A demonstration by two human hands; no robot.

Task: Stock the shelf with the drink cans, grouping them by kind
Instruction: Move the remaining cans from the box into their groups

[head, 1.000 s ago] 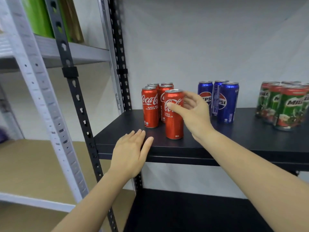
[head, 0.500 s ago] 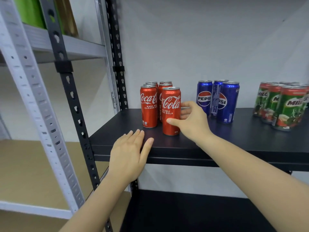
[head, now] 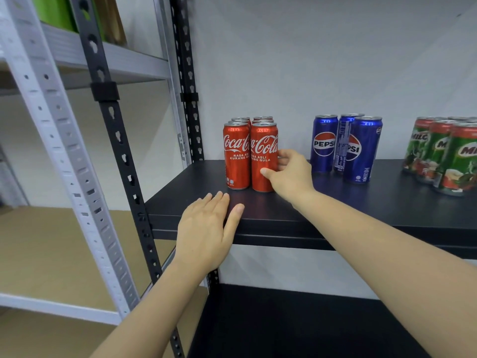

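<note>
The right hand (head: 290, 174) wraps its grip around the front Coke can (head: 263, 157), standing upright near the shelf's (head: 335, 202) left front corner, touching its neighbour. The left hand (head: 206, 228) lies flat on the front edge. Best to release gently: slim glossy aluminium cylinders tip easily on smooth black board.

Right arm stretches forward and left across the black shelf (head: 335, 202), the right hand (head: 291, 177) cupped around the front right Coca-Cola can (head: 263, 156), thumb on its front, fingers curled behind its right side. Left hand (head: 206, 233) lies flat, palm down, on the shelf's front edge, fingers straight and together, thumb spread toward the right, forearm rising from below.
</note>
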